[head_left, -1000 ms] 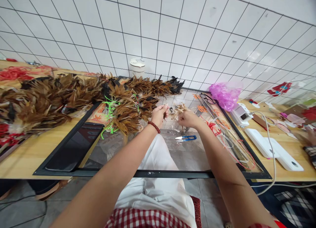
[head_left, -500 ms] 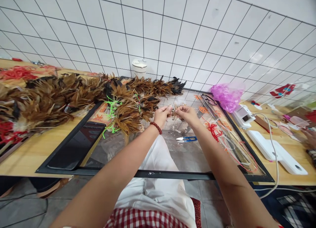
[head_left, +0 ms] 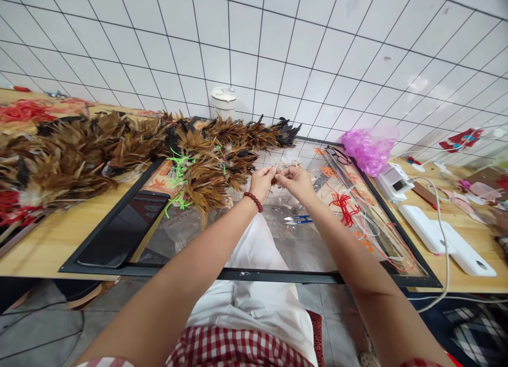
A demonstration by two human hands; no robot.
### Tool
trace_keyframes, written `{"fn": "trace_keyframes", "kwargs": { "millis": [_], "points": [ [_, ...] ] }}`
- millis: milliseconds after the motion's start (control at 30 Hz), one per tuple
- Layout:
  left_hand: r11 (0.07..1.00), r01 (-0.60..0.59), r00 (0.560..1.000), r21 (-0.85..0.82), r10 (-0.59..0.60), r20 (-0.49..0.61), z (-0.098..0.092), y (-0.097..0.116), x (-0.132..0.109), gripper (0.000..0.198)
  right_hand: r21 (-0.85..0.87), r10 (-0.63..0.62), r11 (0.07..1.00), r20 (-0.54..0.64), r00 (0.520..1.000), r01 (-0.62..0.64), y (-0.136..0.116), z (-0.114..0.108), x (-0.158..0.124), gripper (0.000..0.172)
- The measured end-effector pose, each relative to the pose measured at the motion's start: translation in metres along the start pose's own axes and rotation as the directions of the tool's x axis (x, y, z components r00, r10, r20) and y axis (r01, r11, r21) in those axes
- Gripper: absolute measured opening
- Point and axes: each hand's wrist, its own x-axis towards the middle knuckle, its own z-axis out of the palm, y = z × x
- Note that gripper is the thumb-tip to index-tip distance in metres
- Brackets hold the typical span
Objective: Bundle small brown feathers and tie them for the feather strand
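Note:
My left hand (head_left: 262,182) and my right hand (head_left: 294,180) meet over the glass panel, fingertips pinched close together. Whatever small thing sits between them is too small and hidden to name. Some pale scraps show just behind the fingers. Left of my hands lie bundles of brown feathers (head_left: 204,189), some tied with bright green cord (head_left: 180,168). Blue-handled thread snips (head_left: 298,219) rest on the glass below my right hand. A tuft of red cord (head_left: 344,208) lies right of my right forearm.
A black-framed glass panel (head_left: 238,274) spans the table. On it, a phone (head_left: 123,232) lies left and eyeglasses (head_left: 337,155) back right. More feathers (head_left: 75,160) cover the left table. A white cup (head_left: 223,101), pink plastic bag (head_left: 369,150) and white power strip (head_left: 448,240) stand around.
My two hands have drawn closer together, with the right hand moving slightly left so the fingertips meet. The view has shifted a little; the feathers and snips stay in place.

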Motion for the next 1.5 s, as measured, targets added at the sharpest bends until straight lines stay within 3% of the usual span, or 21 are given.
{"fn": "trace_keyframes", "kwargs": {
  "millis": [167, 367, 567, 800, 1033, 1300, 1500],
  "points": [
    [0.998, 0.005, 0.999, -0.057, -0.003, 0.044, -0.0006, 0.0019, -0.0001, 0.024, 0.119, 0.035, 0.992, 0.071, 0.997, -0.043, 0.0034, 0.0002, 0.0020, 0.026],
    [0.981, 0.101, 0.990, -0.165, -0.084, 0.111, -0.0005, -0.0006, 0.0007, 0.022, 0.123, 0.086, 0.987, 0.105, 0.991, -0.099, -0.0011, -0.0013, 0.0003, 0.034],
    [0.980, 0.102, 0.995, -0.169, -0.097, 0.035, 0.0006, 0.0012, -0.0013, 0.020, 0.052, 0.025, 0.998, -0.017, 1.000, -0.024, -0.0039, -0.0056, -0.0004, 0.041],
    [0.985, 0.112, 0.994, -0.134, -0.108, 0.034, 0.0019, 0.0026, -0.0021, 0.021, 0.280, 0.056, 0.959, -0.035, 0.998, -0.044, -0.0010, -0.0051, 0.0024, 0.049],
    [0.988, 0.116, 0.991, -0.104, -0.109, 0.076, 0.0004, 0.0013, -0.0016, 0.022, 0.421, 0.116, 0.900, 0.021, 0.993, -0.114, -0.0005, -0.0057, 0.0039, 0.041],
    [0.995, 0.096, 0.988, 0.003, -0.095, 0.120, 0.0008, 0.0025, -0.0050, 0.026, 0.319, -0.045, 0.945, -0.092, 0.995, 0.072, 0.0047, -0.0038, 0.0042, 0.029],
    [0.995, 0.095, 0.988, -0.011, -0.093, 0.120, -0.0009, 0.0009, -0.0021, 0.024, 0.385, 0.055, 0.923, -0.099, 0.994, -0.013, 0.0043, -0.0047, 0.0055, 0.038]
  ]
}}
